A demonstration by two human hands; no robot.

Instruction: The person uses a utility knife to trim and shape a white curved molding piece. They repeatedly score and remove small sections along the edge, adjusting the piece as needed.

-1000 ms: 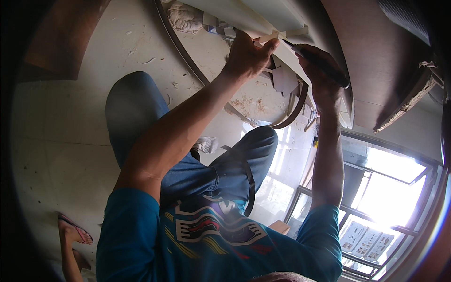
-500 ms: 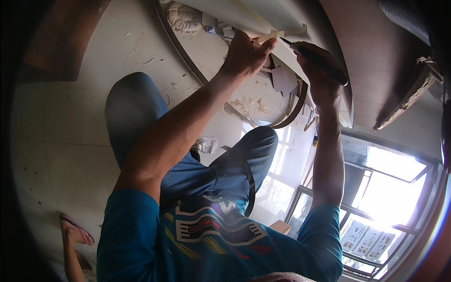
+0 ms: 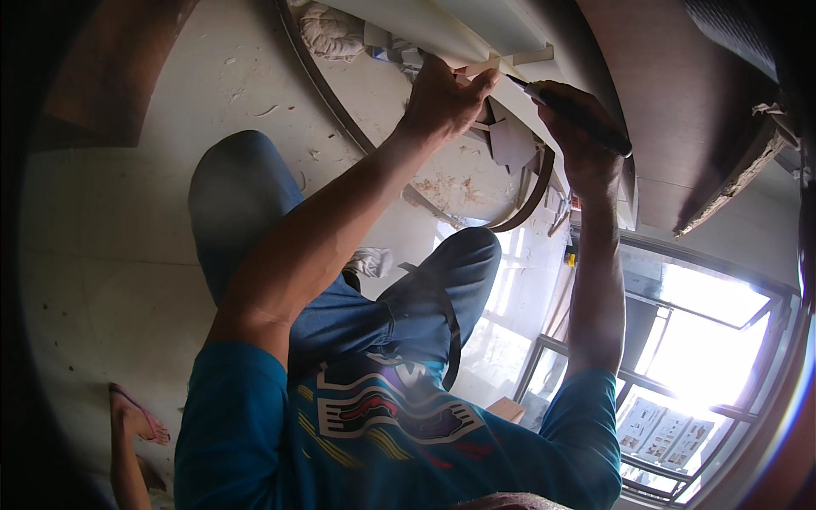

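My right hand point(image 3: 580, 144) grips a slim black-handled tool point(image 3: 590, 125) with a pale collar and a thin dark tip; its exact kind does not show. The tip points up and left, close to my left thumb. My left hand point(image 3: 442, 100) is closed at the underside of a white panel assembly point(image 3: 463, 41), thumb raised against a small pale strip point(image 3: 482, 65) at its edge. Most left fingers are hidden behind the hand. Beside the strip, a short pale crosspiece point(image 3: 534, 56) joins the panel.
A long curved dark strip point(image 3: 327, 106) lies across the floor, with offcuts point(image 3: 510, 143) and wood dust under the panel. A rolled cloth point(image 3: 331, 34) sits at the far left of the panel. Brown boards point(image 3: 705, 161) rise at right. Another person's sandalled foot point(image 3: 140, 421) is at lower left.
My right hand and the tool have shifted slightly down, and the tip has come away from the panel edge toward my left thumb. My left hand stays almost still.
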